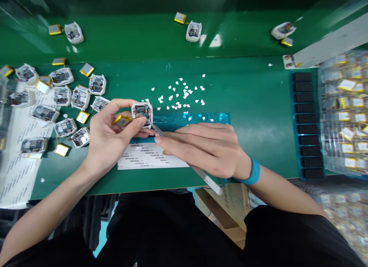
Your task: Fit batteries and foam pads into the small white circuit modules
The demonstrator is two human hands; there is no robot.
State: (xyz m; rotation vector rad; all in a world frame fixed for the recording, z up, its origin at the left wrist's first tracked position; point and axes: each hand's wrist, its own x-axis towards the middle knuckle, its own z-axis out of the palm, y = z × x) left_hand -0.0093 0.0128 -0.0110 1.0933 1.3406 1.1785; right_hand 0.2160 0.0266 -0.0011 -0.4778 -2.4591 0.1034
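Observation:
My left hand [110,135] is closed around a small white square device [142,112] with its circuit board showing and a gold battery [122,120] hanging beside it. My right hand [201,146] grips metal tweezers [157,130] whose tip touches the device's lower edge. Their rear end sticks out past my wrist, which wears a blue band [253,171]. Both hands hover over a white label sheet [149,156] on the green mat.
Several similar open devices [61,76] with gold batteries lie at the left. White paper dots [179,92] are scattered behind a teal strip [198,118]. Black parts sit in a row [306,123] at right, beside clear trays of batteries [345,110]. More devices [193,31] rest on the far belt.

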